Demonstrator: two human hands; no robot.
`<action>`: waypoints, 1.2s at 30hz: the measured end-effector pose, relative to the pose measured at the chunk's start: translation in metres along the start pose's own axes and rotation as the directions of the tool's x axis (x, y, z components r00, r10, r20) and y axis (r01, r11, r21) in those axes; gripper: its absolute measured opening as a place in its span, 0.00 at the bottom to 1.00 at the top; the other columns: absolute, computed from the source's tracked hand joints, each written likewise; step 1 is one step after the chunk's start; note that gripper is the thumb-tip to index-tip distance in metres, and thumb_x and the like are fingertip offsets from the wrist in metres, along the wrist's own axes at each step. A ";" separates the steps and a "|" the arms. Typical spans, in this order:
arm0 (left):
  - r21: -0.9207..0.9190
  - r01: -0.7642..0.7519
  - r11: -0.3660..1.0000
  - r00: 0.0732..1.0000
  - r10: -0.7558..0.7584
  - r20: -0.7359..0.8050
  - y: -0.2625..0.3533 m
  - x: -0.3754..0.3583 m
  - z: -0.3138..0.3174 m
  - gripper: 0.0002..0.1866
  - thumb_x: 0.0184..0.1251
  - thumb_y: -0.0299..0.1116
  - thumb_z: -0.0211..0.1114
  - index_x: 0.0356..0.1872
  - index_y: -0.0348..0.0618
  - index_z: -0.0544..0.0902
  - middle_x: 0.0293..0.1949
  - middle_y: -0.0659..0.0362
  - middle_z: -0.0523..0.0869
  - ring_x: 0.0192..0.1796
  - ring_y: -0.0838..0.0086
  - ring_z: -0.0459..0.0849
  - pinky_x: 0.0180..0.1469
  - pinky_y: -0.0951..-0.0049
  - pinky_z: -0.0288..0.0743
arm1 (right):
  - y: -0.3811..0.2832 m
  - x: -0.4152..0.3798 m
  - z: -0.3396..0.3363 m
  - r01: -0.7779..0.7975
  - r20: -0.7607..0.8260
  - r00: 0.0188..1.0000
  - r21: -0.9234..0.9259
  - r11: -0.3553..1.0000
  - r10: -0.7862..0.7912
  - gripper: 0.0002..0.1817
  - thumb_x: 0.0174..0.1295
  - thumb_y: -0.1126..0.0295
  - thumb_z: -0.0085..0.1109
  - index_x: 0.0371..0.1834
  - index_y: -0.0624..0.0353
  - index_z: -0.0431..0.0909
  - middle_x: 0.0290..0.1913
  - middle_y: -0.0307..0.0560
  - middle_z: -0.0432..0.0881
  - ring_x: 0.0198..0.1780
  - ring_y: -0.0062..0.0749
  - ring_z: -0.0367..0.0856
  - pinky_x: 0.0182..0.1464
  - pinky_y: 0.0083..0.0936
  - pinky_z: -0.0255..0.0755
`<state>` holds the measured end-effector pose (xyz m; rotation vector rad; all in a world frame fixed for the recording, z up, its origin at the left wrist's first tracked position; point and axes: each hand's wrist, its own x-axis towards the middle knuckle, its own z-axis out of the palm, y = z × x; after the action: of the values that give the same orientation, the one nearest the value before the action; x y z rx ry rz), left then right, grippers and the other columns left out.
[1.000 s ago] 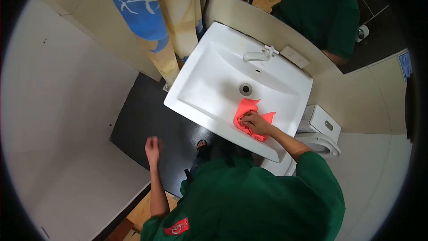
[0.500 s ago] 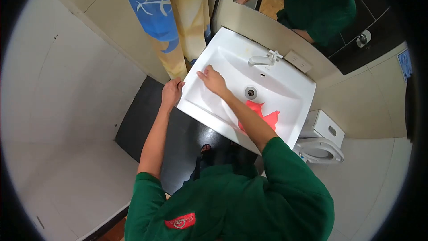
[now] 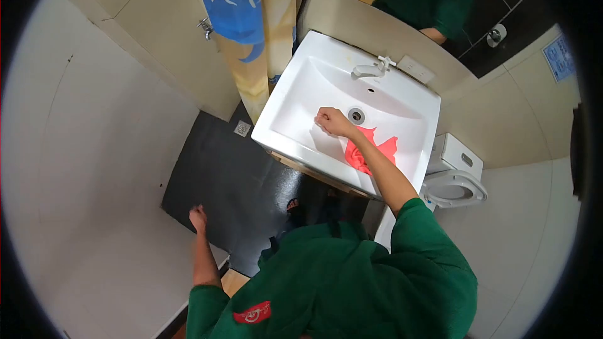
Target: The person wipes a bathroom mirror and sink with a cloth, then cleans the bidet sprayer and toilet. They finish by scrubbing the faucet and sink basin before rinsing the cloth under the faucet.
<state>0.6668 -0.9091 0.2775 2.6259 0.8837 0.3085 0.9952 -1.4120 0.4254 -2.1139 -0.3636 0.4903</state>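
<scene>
Floor point(image 3: 210, 169), dark, runs under the lower left w/ pale walls around it; patterned curtain point(image 3: 239, 6) hangs at upper left, nearly meeting the left end of the white sink point(image 3: 298, 149), which sits tilted in view, far side to the wall. Toilet point(image 3: 453, 187) just past the sink's right end. Red-pink cloth point(image 3: 357, 156) lies inside the basin, front right part, btwn drain and near rim: rumpled, no clear long axis, two pointed corners toward the back. R hand point(image 3: 335, 121) is by far the nearer; from it the cloth lies right & toward the body, partly under the R forearm, which crosses above it. R arm reaches fwd and left, elbow fairly straight, hand over mid-basin, fingers bent down; fingertips hidden, so can't tell if fully closed, or if it touches the basin. No cloth in it. L hand point(image 3: 198, 218) is well apart from sink & cloth, out over the floor near the wall, forearm pointing fwd, fingers apparently curled; too small to tell how tightly, or whether it holds anything. Smallest: drain point(image 3: 356, 116), just right of the R hand.
</scene>
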 end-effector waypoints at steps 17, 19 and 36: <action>-0.158 0.244 0.957 0.878 -0.149 0.455 -0.009 -0.107 0.045 0.16 0.61 0.39 0.64 0.25 0.33 0.78 0.22 0.45 0.80 0.24 0.58 0.81 0.30 0.61 0.72 | -0.056 0.117 0.015 0.449 -0.264 0.881 0.197 0.872 -0.394 0.11 0.45 0.66 0.71 0.31 0.58 0.84 0.35 0.45 0.71 0.38 0.37 0.72 0.45 0.28 0.69; -0.150 0.327 0.933 0.845 -0.218 0.488 -0.021 -0.114 0.041 0.16 0.61 0.38 0.64 0.26 0.33 0.78 0.20 0.48 0.81 0.22 0.64 0.80 0.28 0.64 0.72 | -0.052 0.115 0.014 0.425 -0.456 0.810 0.024 0.905 -0.369 0.09 0.49 0.66 0.68 0.27 0.61 0.81 0.32 0.45 0.73 0.35 0.35 0.75 0.39 0.28 0.70; -0.227 0.237 0.945 0.749 -0.029 0.661 0.057 -0.128 0.067 0.16 0.63 0.36 0.62 0.23 0.33 0.77 0.18 0.55 0.78 0.21 0.72 0.79 0.27 0.68 0.72 | 0.031 -0.031 0.022 0.331 0.412 0.900 -0.437 0.837 -0.141 0.04 0.50 0.70 0.58 0.25 0.58 0.76 0.34 0.45 0.76 0.39 0.39 0.76 0.39 0.31 0.70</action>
<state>0.6189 -1.0479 0.2271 2.1201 0.6967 -0.4684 0.9597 -1.4266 0.3948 -2.4165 -1.0619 0.6983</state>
